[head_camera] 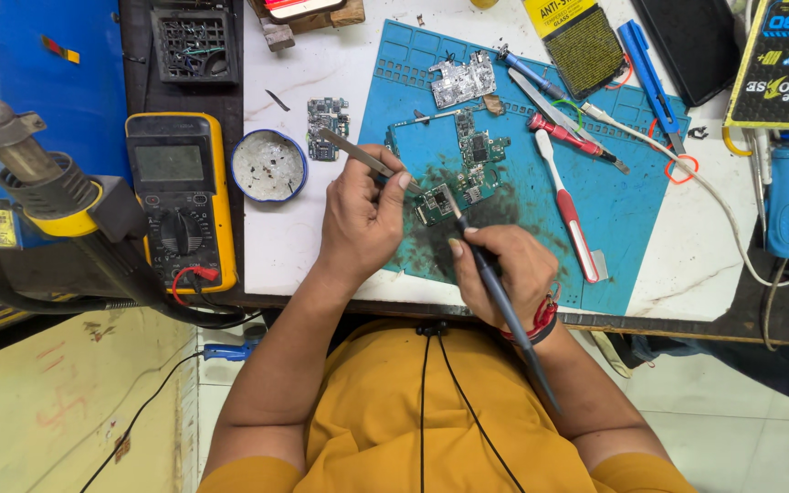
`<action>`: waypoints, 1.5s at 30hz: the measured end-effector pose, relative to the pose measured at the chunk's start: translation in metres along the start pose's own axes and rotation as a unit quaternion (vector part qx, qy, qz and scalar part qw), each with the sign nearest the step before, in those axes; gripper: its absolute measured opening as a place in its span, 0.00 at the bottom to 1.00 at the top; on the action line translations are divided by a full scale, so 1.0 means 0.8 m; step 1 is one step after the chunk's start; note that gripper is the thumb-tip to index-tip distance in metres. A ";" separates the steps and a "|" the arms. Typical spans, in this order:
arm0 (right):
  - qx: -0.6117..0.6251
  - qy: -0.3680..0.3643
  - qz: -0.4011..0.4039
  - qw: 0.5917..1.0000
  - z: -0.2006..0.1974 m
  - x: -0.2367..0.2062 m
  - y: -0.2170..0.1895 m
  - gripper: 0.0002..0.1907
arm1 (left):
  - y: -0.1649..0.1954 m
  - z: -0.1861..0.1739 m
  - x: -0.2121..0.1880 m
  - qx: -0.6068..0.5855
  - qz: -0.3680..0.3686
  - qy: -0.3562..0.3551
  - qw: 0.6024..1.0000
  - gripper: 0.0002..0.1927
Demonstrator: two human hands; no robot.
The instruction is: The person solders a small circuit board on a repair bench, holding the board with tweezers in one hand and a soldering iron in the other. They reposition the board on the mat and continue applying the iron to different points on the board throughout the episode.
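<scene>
Seated at a white bench, person in a yellow shirt bent over a blue work mat (623,210). Left hand (362,215) has its fingers closed on metal tweezers (358,155), handle slanting up and away, points lowered toward a small circuit board (437,203), likely to pin it in place. Right hand (504,269) has its fingers wrapped pen-style round a dark soldering iron (495,292); tip meets the board's right edge, cord trailing back toward the body. Board lies on the mat between both hands, just below a larger green board (478,151): small, squarish, green, packed with tiny parts, mat beneath it smudged dark. A red-handled toothbrush (570,210) lies to the right, within reach. Yellow multimeter (180,196) and a round tin (269,165) sit left of the mat, clear of the working spot.
</scene>
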State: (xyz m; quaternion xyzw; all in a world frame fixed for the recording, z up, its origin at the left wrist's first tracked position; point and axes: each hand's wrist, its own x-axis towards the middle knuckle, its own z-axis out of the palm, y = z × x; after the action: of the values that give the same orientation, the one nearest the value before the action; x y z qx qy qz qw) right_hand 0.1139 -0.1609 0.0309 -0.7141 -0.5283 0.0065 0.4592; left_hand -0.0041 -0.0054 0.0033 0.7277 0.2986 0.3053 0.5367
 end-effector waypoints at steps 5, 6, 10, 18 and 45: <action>-0.026 0.017 -0.036 0.999 -0.002 -0.004 0.007 0.13 | -0.001 -0.001 0.001 -0.030 -0.037 0.001 0.999 0.07; -0.018 0.015 -0.035 0.999 -0.003 -0.005 0.008 0.13 | -0.001 -0.001 0.000 -0.028 -0.029 0.004 0.999 0.07; 0.014 0.003 -0.001 1.000 -0.002 -0.009 0.007 0.09 | -0.002 -0.001 -0.001 -0.026 -0.029 0.000 0.999 0.07; 0.015 -0.024 0.004 1.000 -0.005 -0.002 0.001 0.04 | -0.003 0.000 -0.001 -0.017 -0.040 -0.012 0.999 0.07; -0.001 -0.059 -0.019 0.998 -0.005 0.007 -0.006 0.08 | 0.001 0.000 -0.002 -0.006 -0.013 -0.009 1.000 0.08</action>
State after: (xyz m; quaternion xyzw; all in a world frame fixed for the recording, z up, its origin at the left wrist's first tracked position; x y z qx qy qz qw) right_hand 0.1153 -0.1591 0.0392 -0.7029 -0.5681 0.0391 0.4262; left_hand -0.0047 -0.0065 0.0036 0.7234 0.3015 0.2938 0.5472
